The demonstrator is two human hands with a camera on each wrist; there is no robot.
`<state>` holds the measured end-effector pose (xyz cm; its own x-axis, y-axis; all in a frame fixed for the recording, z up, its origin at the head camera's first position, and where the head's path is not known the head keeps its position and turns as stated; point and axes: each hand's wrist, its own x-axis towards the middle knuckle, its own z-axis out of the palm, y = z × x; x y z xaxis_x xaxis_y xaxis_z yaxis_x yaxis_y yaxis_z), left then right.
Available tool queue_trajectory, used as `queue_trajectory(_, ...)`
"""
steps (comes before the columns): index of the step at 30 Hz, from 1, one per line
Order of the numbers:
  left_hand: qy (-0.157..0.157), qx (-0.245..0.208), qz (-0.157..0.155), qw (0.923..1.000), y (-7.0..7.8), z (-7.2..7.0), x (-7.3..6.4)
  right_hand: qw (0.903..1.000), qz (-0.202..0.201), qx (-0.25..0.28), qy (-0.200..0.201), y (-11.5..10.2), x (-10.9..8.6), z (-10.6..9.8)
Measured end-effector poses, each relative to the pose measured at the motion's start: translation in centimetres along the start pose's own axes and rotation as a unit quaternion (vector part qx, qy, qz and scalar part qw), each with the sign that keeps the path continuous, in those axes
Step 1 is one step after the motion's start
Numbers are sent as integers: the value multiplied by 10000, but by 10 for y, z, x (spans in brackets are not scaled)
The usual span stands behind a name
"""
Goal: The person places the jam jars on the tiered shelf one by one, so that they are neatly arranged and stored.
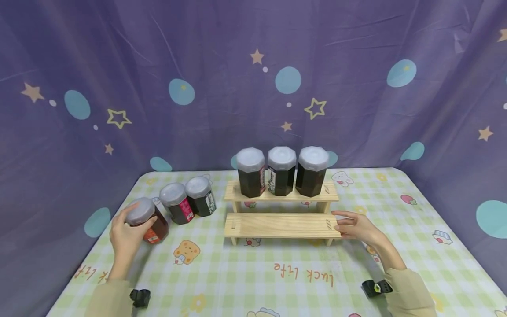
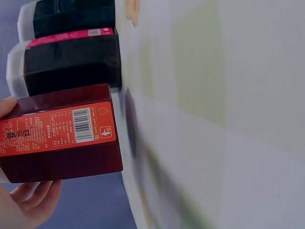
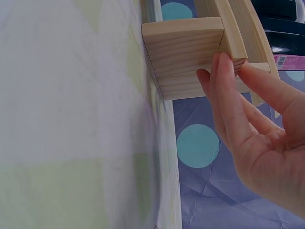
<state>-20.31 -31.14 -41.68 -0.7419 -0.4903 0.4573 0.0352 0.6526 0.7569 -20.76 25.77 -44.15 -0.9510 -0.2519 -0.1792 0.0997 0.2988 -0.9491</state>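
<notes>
At the left side, my left hand (image 1: 128, 229) grips a dark red jar (image 2: 62, 136) around its pale lid end. The jar has an orange label with a barcode and leans, its base close over the cloth. Beside it stand two dark jars with frosted lids, a pink-labelled jar (image 1: 178, 204) and a white-labelled jar (image 1: 201, 197). My right hand (image 1: 358, 226) holds the right end of the lower step of a two-tier wooden rack (image 1: 277, 225). In the right wrist view, thumb and fingertips pinch the corner of that board (image 3: 233, 43).
Three dark lidded jars stand in a row on the upper step: a left jar (image 1: 251, 174), a middle jar (image 1: 281, 171) and a right jar (image 1: 312, 171). A checked tablecloth (image 1: 237, 281) covers the table. Behind hangs a purple curtain (image 1: 222, 132).
</notes>
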Motion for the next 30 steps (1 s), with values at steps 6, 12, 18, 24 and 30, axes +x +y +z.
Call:
queue_trajectory(6, 161, -206, 190, 9995, -12, 6, -4, 10000, -20, 3, -26, 0, -1, -1)
queue_trajectory(12, 219, -284, 666, 9971, -51, 22, 4, 10000, -2, 18, -17, -2, -2, 0)
queue_trajectory(18, 71, -337, 856, 9957, -61, 30, 3, 10000, 33, 18, 1, -2, -2, 0)
queue_trajectory(24, -219, -796, 788, 9935, -27, 27, -10, 10000, 9, -5, -8, -2, -2, 0)
queue_trajectory(30, -457, -829, 942, 9910, -33, 38, -11, 10000, 43, -33, 36, -3, -2, 1)
